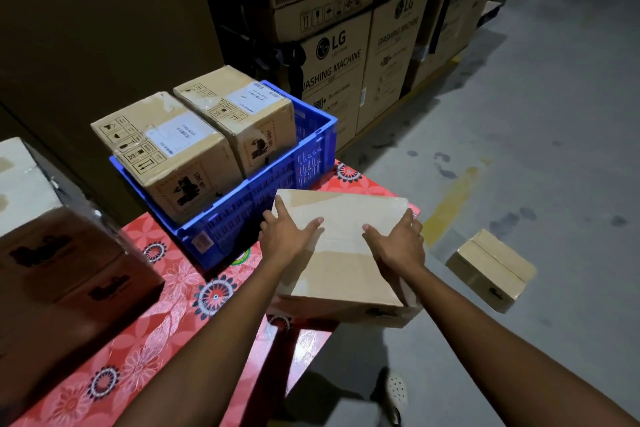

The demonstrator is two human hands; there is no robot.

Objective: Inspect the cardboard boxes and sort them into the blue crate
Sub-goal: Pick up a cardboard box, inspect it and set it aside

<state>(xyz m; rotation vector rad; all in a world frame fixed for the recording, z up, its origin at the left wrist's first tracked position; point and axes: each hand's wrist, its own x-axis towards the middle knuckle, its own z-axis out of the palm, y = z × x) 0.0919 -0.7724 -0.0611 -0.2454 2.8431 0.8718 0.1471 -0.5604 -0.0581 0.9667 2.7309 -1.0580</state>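
My left hand (287, 236) and right hand (398, 243) clasp the plain brown taped cardboard box (343, 274) by its sides, thumbs on top. It is just short of the blue slatted plastic crate (242, 208). The crate's free gap lies ahead, slightly left, nearer my left hand.

Warehouse: stacked washing-machine cartons (332, 73), concrete floor (519, 135).

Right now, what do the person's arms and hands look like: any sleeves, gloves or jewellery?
The left arm and right arm are bare as far as the frame's edge, with no sleeves in view. The left hand and right hand wear no gloves, and no watch, ring or wristband shows. The only worn item visible is a white perforated clog near the bottom edge.
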